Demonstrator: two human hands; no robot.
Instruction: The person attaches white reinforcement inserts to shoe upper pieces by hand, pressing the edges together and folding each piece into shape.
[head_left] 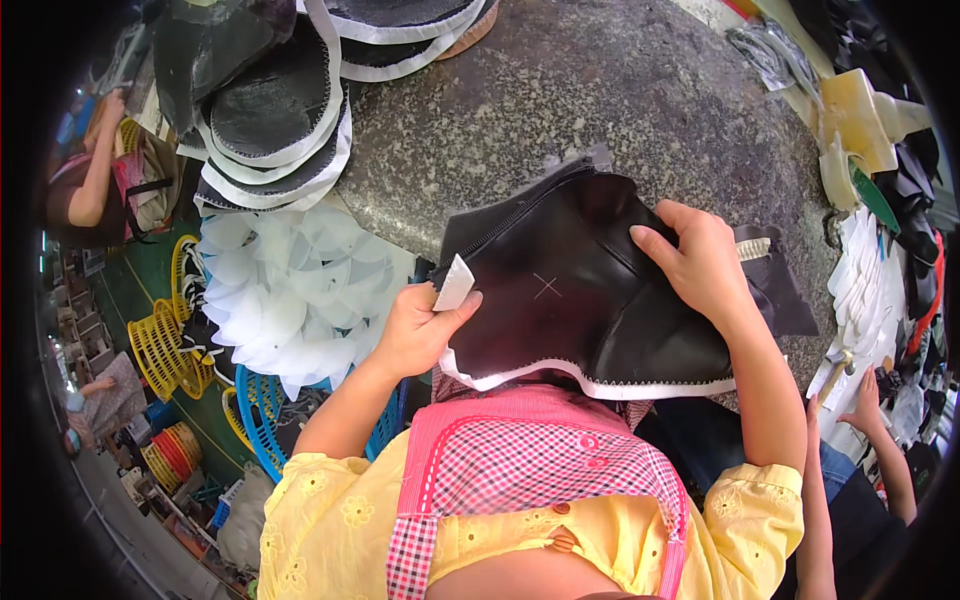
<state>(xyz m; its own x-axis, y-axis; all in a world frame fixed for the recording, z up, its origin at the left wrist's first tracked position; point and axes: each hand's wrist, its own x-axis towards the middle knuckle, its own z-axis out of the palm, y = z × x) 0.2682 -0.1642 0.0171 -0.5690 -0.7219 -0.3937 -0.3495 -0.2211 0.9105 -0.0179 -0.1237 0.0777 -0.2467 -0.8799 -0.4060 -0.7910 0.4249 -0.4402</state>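
A black leather boot upper (560, 290) with a zip along its far edge is stretched between my hands, over the near edge of the stone worktop. White trim with zigzag stitching runs along its near edge, and a pale cross is marked on the leather. My left hand (425, 325) pinches its left side, thumb on top. A small white flap (455, 284) stands up beside that thumb; I cannot tell if it is part of the upper. My right hand (697, 257) grips the far right part, thumb on the leather and fingers partly hidden.
Black pieces with white stitched edges (275, 110) are stacked at the far left, above a heap of translucent white pieces (300, 290). A blue basket (262, 425) stands lower left. A yellowish container (858, 120) and white pieces (862, 270) lie right, near another person's hands (866, 405).
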